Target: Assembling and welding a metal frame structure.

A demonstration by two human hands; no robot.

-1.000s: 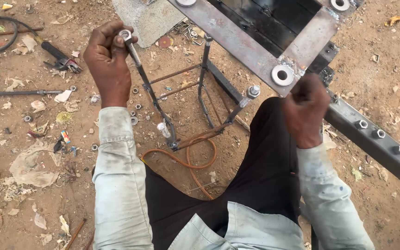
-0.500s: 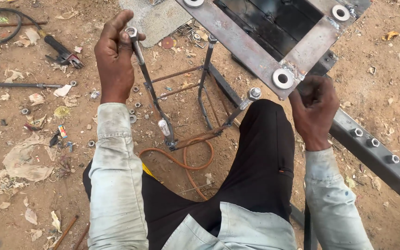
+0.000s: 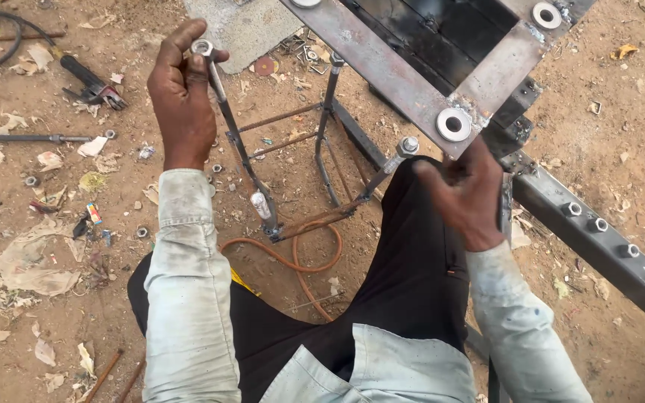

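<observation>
Work in hand is a welded rod stand (image 3: 300,179) on a dirt floor (image 3: 61,298), with a flat steel frame (image 3: 412,67) held over its legs. The left hand (image 3: 184,97) is clenched round the top of the left leg (image 3: 237,142), thumb and fingers pinching the nut (image 3: 202,48) at its threaded tip. The right hand (image 3: 468,198) is closed under the near corner of the steel frame; what it grips cannot be made out, since the plate hides the fingers.

Progress, as judged: the frame carries welded washers at its corners, and the near washer (image 3: 454,124) stands empty, just beside but not over the second leg tip (image 3: 407,145), which bears a nut of its own. No leg is seen passing through a corner hole, so seating the frame looks not yet done. A farther washer (image 3: 546,15) is likewise open.

Elsewhere: a long steel bar (image 3: 599,231) with a row of bolts lies to the right, an orange hose (image 3: 293,261) loops below the stand, and loose nuts and paper scraps litter the ground.
</observation>
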